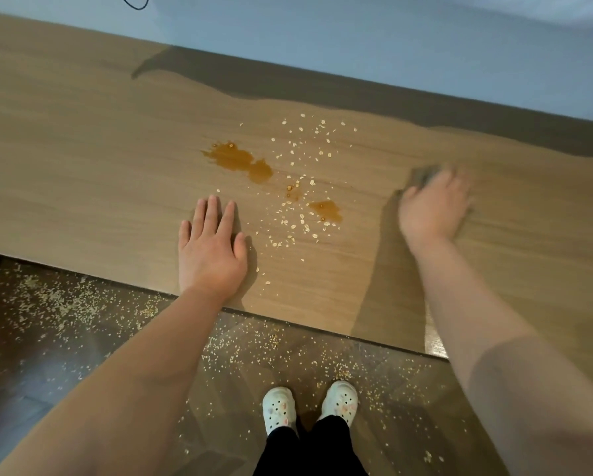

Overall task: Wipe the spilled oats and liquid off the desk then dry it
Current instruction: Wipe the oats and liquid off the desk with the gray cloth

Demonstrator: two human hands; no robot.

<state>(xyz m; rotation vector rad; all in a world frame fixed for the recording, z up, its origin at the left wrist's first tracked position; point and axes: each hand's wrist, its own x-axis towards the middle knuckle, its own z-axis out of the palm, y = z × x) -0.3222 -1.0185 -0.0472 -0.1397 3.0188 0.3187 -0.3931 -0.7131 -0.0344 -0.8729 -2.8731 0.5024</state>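
Amber liquid lies in puddles [236, 159] on the wooden desk [82, 159], with a smaller puddle [326, 209] to the right. Pale oat flakes [300, 149] are scattered around and between the puddles. My left hand [211, 249] rests flat on the desk, fingers straight, just left of the oats. My right hand [432, 209] is blurred and lies over a grey cloth [422, 176] on the desk, right of the spill. Only the cloth's far edge shows past the fingers.
The desk's front edge [288, 322] runs diagonally across the view, and a pale wall [357, 39] stands behind the desk. Many oat flakes [48, 304] litter the dark floor below. My feet in white clogs [309, 403] stand by the edge.
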